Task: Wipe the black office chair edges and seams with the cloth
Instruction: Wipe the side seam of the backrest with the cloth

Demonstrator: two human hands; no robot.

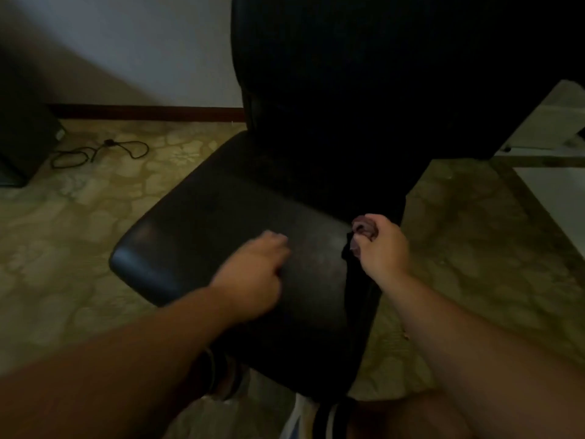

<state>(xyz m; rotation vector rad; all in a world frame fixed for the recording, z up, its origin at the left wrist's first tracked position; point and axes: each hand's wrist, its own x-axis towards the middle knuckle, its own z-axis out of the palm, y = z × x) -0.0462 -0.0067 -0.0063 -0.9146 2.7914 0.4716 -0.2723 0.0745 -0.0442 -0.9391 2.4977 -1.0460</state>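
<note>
Bare forearms reach in over a smooth black chair seat (221, 217) with rounded corners. Left hand (253, 274), blurred, fingers loosely curled, rests on the seat holding nothing. Right hand (381, 248) grips a crumpled purplish cloth (361, 231) at the seat's right edge.

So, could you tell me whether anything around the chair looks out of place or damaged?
No damage shows on the black chair. The one untidy thing is a black cable lying loose in loops on the floor at left, near a dark box.
</note>
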